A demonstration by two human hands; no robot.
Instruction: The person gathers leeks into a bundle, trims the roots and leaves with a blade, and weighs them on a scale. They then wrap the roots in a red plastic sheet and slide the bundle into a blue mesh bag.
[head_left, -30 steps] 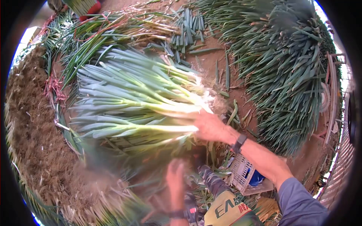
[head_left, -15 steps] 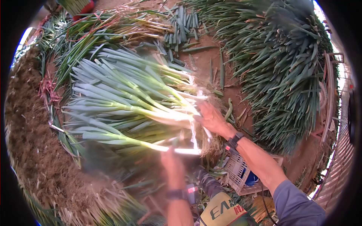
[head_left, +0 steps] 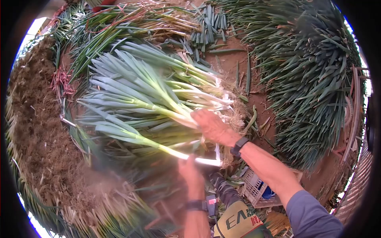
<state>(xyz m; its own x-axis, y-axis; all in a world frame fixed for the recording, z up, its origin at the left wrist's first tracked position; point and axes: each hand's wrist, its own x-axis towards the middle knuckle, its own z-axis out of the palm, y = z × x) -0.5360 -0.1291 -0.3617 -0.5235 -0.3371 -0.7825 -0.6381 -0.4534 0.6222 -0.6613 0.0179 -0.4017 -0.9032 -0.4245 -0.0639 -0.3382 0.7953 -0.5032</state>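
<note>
A heap of long green onions (head_left: 119,89) lies in front of me, green leaves to the left, white stalks and roots to the right. My right hand (head_left: 212,127), with a dark band at its wrist, is wrapped round the white ends of several stalks (head_left: 180,116). Lower down, my left hand (head_left: 191,174) is blurred, its thumb against the white part of a single green onion (head_left: 170,151) that angles down to the right. Its other fingers are hard to make out. Shaggy roots (head_left: 239,113) show beyond my right hand.
A dense stand of green onions (head_left: 313,79) fills the right side. Cut green leaf pieces (head_left: 208,25) lie at the back. A light plastic crate (head_left: 254,188) stands by my right forearm. Loose brown soil or root debris (head_left: 35,119) covers the left, near red ties (head_left: 62,81).
My right hand has moved left from the root ends and now grips several stalks, whose leaves have swung upward. My left hand keeps its place at the lower onion. The view has shifted slightly.
</note>
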